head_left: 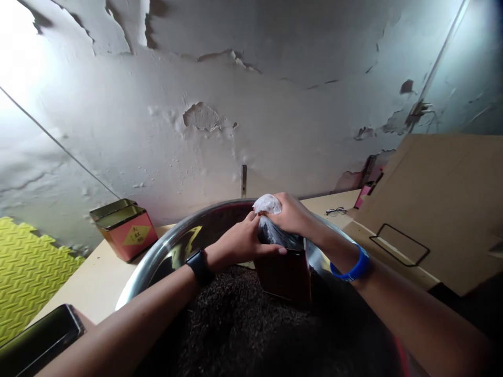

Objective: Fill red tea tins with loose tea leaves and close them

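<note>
A dark red tin (285, 277) stands on loose dark dried leaves, which look like tea (236, 314), inside a large metal basin (135, 283). Out of the tin's open top rises a clear plastic bag (268, 203), its neck gathered and bunched. My right hand (291, 213) is closed round that neck. On the near left side, my left hand (239, 242) is closed on the tin's rim, its thumb lying along the front edge and its fingertips by the bag. What the bag contains is hidden by the tin and my hands.
A red tin with a yellow label (129, 230) stands open on the table at left. Another dark open tin (43, 340) lies nearer, beside a yellow foam mat (35, 277). At right are a large cardboard box (436, 209) and eyeglasses (336, 211). A peeling wall (275, 120) rises behind.
</note>
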Demonstrator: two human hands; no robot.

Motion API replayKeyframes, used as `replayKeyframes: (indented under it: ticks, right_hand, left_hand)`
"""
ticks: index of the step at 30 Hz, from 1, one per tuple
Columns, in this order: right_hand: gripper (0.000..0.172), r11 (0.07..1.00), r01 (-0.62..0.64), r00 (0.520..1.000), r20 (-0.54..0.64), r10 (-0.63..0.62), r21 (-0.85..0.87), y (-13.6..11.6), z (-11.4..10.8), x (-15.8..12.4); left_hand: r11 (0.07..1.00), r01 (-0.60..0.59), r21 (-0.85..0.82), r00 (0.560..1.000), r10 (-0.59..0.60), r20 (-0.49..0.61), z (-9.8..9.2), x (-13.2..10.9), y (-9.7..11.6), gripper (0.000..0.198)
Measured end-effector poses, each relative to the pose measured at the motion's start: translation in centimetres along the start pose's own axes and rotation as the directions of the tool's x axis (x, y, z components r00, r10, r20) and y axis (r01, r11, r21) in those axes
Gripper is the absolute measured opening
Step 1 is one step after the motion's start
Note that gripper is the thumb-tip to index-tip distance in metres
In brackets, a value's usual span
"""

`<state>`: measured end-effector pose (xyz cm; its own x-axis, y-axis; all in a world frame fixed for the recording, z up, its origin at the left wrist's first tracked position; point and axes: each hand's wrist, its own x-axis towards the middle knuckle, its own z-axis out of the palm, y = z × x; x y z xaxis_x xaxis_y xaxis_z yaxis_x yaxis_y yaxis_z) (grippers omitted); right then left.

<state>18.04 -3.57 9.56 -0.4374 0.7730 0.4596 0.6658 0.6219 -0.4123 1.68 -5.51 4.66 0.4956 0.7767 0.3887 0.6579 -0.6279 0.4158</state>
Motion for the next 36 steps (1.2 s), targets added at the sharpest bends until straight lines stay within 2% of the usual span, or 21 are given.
replayKeyframes:
  ticks: [2, 5, 8, 10, 11, 12, 14, 16, 17, 19, 23, 26, 30, 32, 34, 36]
  right_hand:
    - [0.02, 1.0, -0.007, 1.0, 0.007, 0.007, 0.023, 0.0, -0.1, 0.0]
    - [0.018, 1.0, -0.021, 1.0, 0.0, 0.021, 0.011, 0.1, 0.1, 0.1]
    - [0.017, 1.0, -0.026, 0.997, -0.075, 0.026, 0.004, 0.3, 0.6, 0.3]
    - [0.02, 0.995, -0.041, 0.989, -0.138, 0.053, 0.087, 0.5, 1.1, 0.5]
    - [0.023, 0.984, -0.074, 0.987, -0.13, 0.096, 0.161, 0.6, 1.3, 0.6]
    - [0.027, 0.96, -0.123, 0.986, -0.08, 0.148, 0.253, 0.7, 1.4, 0.6]
    - [0.032, 0.858, -0.242, 0.97, 0.125, 0.208, 0.453, 0.9, 1.8, 0.8]
    - [0.033, 0.74, -0.316, 0.937, 0.319, 0.145, 0.593, 1.3, 2.0, 1.0]
    - [0.033, 0.708, -0.324, 0.924, 0.37, 0.096, 0.627, 1.5, 2.2, 1.1]
    - [0.033, 0.707, -0.309, 0.911, 0.412, 0.027, 0.637, 2.2, 2.5, 1.4]
    - [0.036, 0.778, -0.272, 0.893, 0.45, -0.014, 0.566, 3.5, 2.9, 1.8]
    - [0.033, 0.834, -0.275, 0.897, 0.439, 0.044, 0.478, 4.3, 2.9, 2.0]
    - [0.03, 0.853, -0.334, 0.897, 0.414, 0.157, 0.401, 4.6, 2.8, 2.3]
    - [0.027, 0.916, -0.308, 0.905, 0.376, 0.199, 0.257, 4.7, 2.9, 2.3]
    - [0.024, 0.98, -0.2, 0.94, 0.284, 0.187, 0.018, 4.8, 3.3, 2.4]
    - [0.022, 0.981, -0.103, 0.972, 0.191, 0.135, -0.167, 5.0, 3.8, 2.4]
  left_hand:
    - [0.998, 0.004, -0.07, 1.0, -0.004, 0.001, 0.2, 0.0, 0.6, 0.08]
    - [0.99, 0.02, -0.138, 0.996, -0.008, 0.087, 0.3, 0.2, 0.9, 0.065]
    - [0.998, 0.048, -0.034, 0.997, -0.046, 0.065, 0.0, 0.4, 0.8, 0.064]
    - [0.994, 0.064, 0.089, 0.998, -0.064, -0.005, -0.3, 0.4, 0.5, 0.069]
    - [0.987, 0.07, 0.145, 0.997, -0.066, -0.033, -0.4, 0.4, 0.3, 0.072]
    - [0.978, 0.072, 0.194, 0.997, -0.065, -0.046, -0.6, 0.4, -0.1, 0.074]
    - [0.957, 0.091, 0.275, 0.995, -0.076, -0.066, -0.8, 0.3, -1.0, 0.074]
    - [0.942, 0.121, 0.314, 0.992, -0.102, -0.075, -0.9, 0.3, -2.0, 0.068]
    - [0.942, 0.128, 0.311, 0.991, -0.111, -0.072, -1.0, 0.3, -2.5, 0.064]
    - [0.952, 0.121, 0.28, 0.993, -0.112, -0.05, -1.2, 0.4, -3.2, 0.057]
    - [0.959, 0.133, 0.251, 0.99, -0.14, 0.009, -1.5, 0.6, -3.8, 0.059]
    - [0.967, 0.11, 0.23, 0.992, -0.123, 0.04, -1.7, 0.7, -3.8, 0.065]
    - [0.971, 0.091, 0.219, 0.993, -0.104, 0.048, -1.7, 0.6, -3.4, 0.074]
    - [0.97, 0.103, 0.218, 0.992, -0.116, 0.05, -1.6, 0.6, -3.2, 0.075]
    - [0.971, 0.097, 0.221, 0.993, -0.109, 0.04, -1.4, 0.6, -3.2, 0.077]
    - [0.97, 0.084, 0.229, 0.995, -0.092, 0.028, -1.3, 0.6, -3.1, 0.078]
